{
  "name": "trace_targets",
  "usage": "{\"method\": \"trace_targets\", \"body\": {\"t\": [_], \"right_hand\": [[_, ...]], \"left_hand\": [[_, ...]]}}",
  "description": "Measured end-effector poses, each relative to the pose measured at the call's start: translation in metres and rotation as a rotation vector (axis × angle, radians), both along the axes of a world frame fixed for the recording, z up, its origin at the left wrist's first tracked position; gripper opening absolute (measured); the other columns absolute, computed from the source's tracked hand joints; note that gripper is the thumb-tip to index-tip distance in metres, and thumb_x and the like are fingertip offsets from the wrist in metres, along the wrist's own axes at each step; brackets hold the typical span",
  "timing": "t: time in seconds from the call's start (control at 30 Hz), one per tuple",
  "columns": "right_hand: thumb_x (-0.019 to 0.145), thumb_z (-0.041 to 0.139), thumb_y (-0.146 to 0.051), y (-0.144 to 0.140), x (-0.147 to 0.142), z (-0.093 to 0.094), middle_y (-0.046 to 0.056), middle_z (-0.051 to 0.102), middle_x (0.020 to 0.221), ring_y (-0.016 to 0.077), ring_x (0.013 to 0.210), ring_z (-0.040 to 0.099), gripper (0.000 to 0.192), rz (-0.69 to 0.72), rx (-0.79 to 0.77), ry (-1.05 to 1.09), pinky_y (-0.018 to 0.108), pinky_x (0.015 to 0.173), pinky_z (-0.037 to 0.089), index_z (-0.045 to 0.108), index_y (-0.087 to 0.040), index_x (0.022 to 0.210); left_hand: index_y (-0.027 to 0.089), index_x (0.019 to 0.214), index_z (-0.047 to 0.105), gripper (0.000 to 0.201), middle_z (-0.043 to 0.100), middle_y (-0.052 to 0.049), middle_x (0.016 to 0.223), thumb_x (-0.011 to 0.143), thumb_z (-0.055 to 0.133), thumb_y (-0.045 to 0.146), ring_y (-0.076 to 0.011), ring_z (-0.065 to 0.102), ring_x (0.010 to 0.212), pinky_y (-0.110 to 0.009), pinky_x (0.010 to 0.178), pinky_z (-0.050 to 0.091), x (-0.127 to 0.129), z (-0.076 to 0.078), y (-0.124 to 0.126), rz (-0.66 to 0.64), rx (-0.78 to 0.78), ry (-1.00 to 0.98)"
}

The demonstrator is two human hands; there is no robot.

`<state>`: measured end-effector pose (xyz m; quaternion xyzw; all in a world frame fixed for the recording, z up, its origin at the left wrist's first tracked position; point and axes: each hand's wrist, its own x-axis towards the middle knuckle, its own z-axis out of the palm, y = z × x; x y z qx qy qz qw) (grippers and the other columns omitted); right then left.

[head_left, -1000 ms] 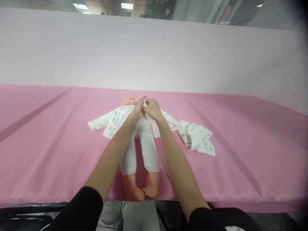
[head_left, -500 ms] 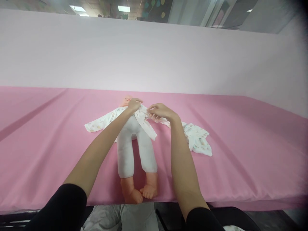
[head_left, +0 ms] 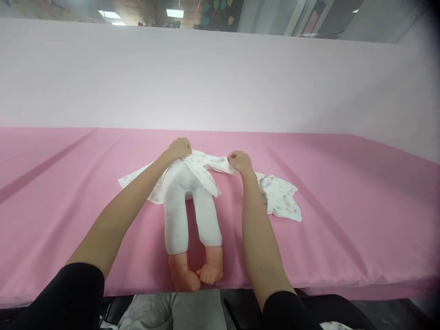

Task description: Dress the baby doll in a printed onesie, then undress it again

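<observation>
Left hand (head_left: pixel 181 146) and right hand (head_left: pixel 239 161) curl, set apart

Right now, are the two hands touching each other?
No, the left hand is over the upper part of the doll, and the right hand, apart from it, pinches the outstretched sleeve.

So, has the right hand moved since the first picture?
Yes: the right hand has moved to the right, judged against the far right corner of the pink surface, which it is now nearer.
</observation>
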<state>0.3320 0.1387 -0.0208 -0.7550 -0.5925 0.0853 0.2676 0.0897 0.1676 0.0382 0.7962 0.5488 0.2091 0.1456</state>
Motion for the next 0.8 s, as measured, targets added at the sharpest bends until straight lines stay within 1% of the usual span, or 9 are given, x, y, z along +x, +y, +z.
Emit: {"method": "trace_targets", "body": {"t": [0.13,0.17,0.23,0.3,0.37,0.47,0.53,0.67,0.8], "right_hand": [[0.080,0.045,-0.010,0.003,-0.020,0.001,0.006,0.067,0.102,0.0213,0.097,0.058,0.026,0.014,0.015,-0.043,0.033,0.083,0.042,0.067,-0.019,0.090],[0.079,0.045,-0.009,0.003,-0.026,0.003,0.006,0.067,0.104,0.0214,0.098,0.058,0.025,0.028,0.027,-0.041,0.033,0.084,0.041,0.066,-0.019,0.089],[0.080,0.045,-0.010,-0.002,-0.037,0.010,0.007,0.066,0.103,0.0205,0.097,0.057,0.022,0.087,0.098,-0.029,0.030,0.082,0.041,0.065,-0.018,0.086],[0.084,0.045,-0.017,-0.012,-0.052,0.022,0.008,0.067,0.093,0.0183,0.087,0.058,0.017,0.192,0.165,0.003,0.027,0.075,0.042,0.062,-0.017,0.080],[0.086,0.048,-0.030,-0.026,-0.069,0.036,0.006,0.065,0.078,0.0156,0.072,0.057,0.021,0.333,0.111,0.063,0.025,0.065,0.041,0.057,-0.017,0.072],[0.081,0.056,-0.043,-0.048,-0.094,0.055,0.002,0.057,0.060,0.0127,0.055,0.051,0.032,0.528,-0.135,0.070,0.024,0.054,0.037,0.049,-0.018,0.062],[0.077,0.062,-0.039,-0.060,-0.109,0.063,0.000,0.050,0.052,0.0121,0.051,0.047,0.033,0.577,-0.227,-0.045,0.025,0.051,0.033,0.043,-0.019,0.058],[0.075,0.060,-0.020,-0.068,-0.125,0.066,-0.002,0.043,0.053,0.0107,0.053,0.041,0.031,0.613,-0.192,-0.207,0.026,0.051,0.026,0.036,-0.019,0.056],[0.076,0.056,-0.017,-0.063,-0.126,0.061,-0.002,0.046,0.059,0.0099,0.055,0.042,0.026,0.660,-0.137,-0.152,0.025,0.051,0.026,0.036,-0.019,0.059]], "left_hand": [[0.012,0.088,0.071,0.030,0.069,-0.008,0.080,0.062,0.057,0.004,-0.0165,0.065,0.062,-0.028,0.063,0.052,-0.020,0.013,-0.001,-0.013,-0.273,-0.002],[0.012,0.091,0.071,0.032,0.069,-0.008,0.083,0.063,0.058,0.005,-0.0164,0.065,0.064,-0.028,0.064,0.052,-0.024,0.013,-0.003,-0.012,-0.265,-0.034],[0.013,0.094,0.069,0.031,0.069,-0.009,0.092,0.065,0.058,0.007,-0.0171,0.065,0.073,-0.029,0.072,0.052,-0.031,0.008,-0.010,-0.009,-0.109,-0.067],[0.014,0.094,0.067,0.025,0.067,-0.009,0.098,0.072,0.056,0.014,-0.0192,0.064,0.085,-0.031,0.081,0.049,-0.037,-0.003,-0.021,0.020,0.098,-0.052],[0.015,0.097,0.063,0.022,0.065,-0.010,0.100,0.080,0.052,0.025,-0.0218,0.061,0.094,-0.033,0.085,0.047,-0.043,-0.017,-0.038,0.083,0.193,-0.014],[0.014,0.102,0.057,0.033,0.062,-0.013,0.102,0.085,0.048,0.041,-0.0246,0.060,0.094,-0.035,0.083,0.045,-0.054,-0.037,-0.065,0.183,0.152,0.054],[0.015,0.101,0.055,0.035,0.063,-0.013,0.098,0.087,0.043,0.045,-0.0246,0.061,0.088,-0.034,0.078,0.044,-0.062,-0.048,-0.080,0.218,0.103,0.064],[0.017,0.088,0.055,0.028,0.064,-0.009,0.080,0.090,0.037,0.037,-0.0223,0.060,0.075,-0.031,0.069,0.042,-0.074,-0.057,-0.091,0.280,0.026,0.053],[0.018,0.071,0.053,0.021,0.060,-0.006,0.070,0.087,0.042,0.025,-0.0188,0.056,0.069,-0.028,0.066,0.038,-0.071,-0.046,-0.083,0.264,0.055,-0.022]]}}
